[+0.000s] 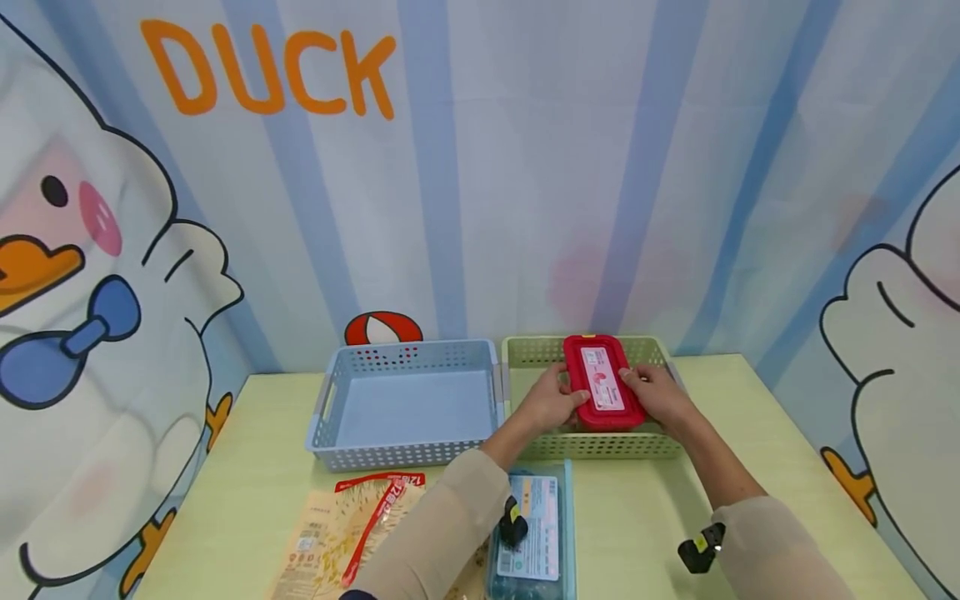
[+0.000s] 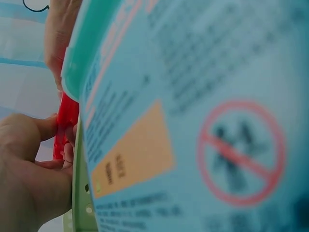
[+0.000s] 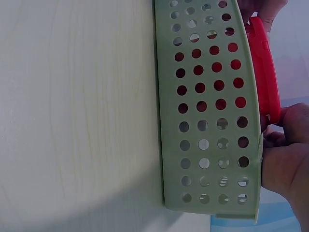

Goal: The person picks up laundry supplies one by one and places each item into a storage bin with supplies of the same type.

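Observation:
A red lidded box (image 1: pixel 602 379) with a pink-and-white label is held between both hands, over and partly inside the green basket (image 1: pixel 600 447). My left hand (image 1: pixel 549 402) grips its left side, with the thumb on top near the label. On the opposite side, my right hand (image 1: pixel 660 395) pinches the edge between thumb and fingers. Through the holes of the basket wall (image 3: pixel 210 140) in the right wrist view, the red of the box shows below the rim. A teal-lidded container (image 2: pixel 193 96) blurs across most of the left wrist view, in front of the left hand.
A blue basket (image 1: pixel 416 408) stands directly left of the green one. Nearer me lie a yellow-and-red printed bag (image 1: pixel 322 537) and the teal container (image 1: pixel 536 525), partly under my left sleeve. A striped curtain (image 1: pixel 517 167) rises behind the pale table (image 1: pixel 637 517).

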{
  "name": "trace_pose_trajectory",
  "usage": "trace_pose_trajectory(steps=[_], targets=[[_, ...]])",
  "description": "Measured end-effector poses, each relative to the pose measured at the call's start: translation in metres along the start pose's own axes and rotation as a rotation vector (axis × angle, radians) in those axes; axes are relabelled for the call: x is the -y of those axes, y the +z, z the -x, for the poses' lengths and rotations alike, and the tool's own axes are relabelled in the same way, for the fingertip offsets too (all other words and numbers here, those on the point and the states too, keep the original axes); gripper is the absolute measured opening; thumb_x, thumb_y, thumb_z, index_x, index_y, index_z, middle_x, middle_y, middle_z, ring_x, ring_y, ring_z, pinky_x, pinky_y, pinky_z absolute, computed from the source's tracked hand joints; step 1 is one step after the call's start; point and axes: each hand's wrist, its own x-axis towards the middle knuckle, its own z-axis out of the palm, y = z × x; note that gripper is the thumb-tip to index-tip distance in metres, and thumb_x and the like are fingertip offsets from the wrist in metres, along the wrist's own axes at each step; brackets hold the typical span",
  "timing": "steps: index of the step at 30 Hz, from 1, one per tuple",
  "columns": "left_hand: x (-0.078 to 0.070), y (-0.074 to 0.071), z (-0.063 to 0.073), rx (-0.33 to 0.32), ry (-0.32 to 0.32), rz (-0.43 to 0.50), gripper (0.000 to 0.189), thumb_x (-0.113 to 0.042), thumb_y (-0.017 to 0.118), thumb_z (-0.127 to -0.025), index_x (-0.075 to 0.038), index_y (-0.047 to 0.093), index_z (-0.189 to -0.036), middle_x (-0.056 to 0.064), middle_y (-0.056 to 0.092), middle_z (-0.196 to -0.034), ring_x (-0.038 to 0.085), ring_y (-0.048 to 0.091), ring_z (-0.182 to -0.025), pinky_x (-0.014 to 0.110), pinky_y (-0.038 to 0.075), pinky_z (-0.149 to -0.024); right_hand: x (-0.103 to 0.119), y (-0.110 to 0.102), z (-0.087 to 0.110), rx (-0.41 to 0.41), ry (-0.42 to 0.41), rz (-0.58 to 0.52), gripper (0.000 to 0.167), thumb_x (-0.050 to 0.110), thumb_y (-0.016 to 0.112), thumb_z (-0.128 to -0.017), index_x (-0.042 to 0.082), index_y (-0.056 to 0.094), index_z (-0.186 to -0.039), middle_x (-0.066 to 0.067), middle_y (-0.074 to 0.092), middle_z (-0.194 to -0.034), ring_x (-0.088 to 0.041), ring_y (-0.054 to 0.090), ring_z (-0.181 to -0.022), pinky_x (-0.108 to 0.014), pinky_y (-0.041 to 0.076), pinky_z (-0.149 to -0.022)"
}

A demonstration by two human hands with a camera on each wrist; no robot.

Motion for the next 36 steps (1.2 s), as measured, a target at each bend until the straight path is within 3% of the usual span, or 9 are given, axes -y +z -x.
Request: trace_pose_trajectory(steps=[14,24,36], targets=[[0.0015,0.0012,-0.0001,0.012,-0.006,-0.01,0.065,-0.014,0.071,-0.103,-0.007,0.04,-0.16,0.007,0.061,-0.105,0.018,0.067,-0.084,0.038,0.062,-0.076,-0.0018,0.0006,0.0009,-0.009,0.022,-0.025,0.044,0.03,0.047,-0.115,-0.011,0.052,-0.13,-0.011,0.067,-0.097,-0.014,0.069,-0.075,-0.031,0.061,-0.068],[-0.0011,-0.0007,0.0014,0.02,0.008,-0.026,0.066,-0.016,0.071,-0.104,-0.007,0.039,-0.16,0.008,0.062,-0.106,0.018,0.067,-0.088,0.043,0.063,-0.082,-0.0011,0.0001,-0.0003,-0.014,0.019,-0.025,0.044,0.032,0.047,-0.115,-0.01,0.052,-0.128,-0.011,0.067,-0.096,-0.014,0.068,-0.074,-0.03,0.061,-0.068],[-0.0033,-0.0012,0.0027,0.021,-0.009,-0.03,0.066,-0.015,0.07,-0.104,-0.007,0.038,-0.161,0.008,0.061,-0.105,0.018,0.067,-0.088,0.041,0.063,-0.08,-0.0019,0.0022,0.0,-0.023,0.001,0.001,0.042,0.032,0.047,-0.115,-0.008,0.053,-0.125,-0.008,0.067,-0.092,-0.014,0.067,-0.071,-0.03,0.059,-0.065]])
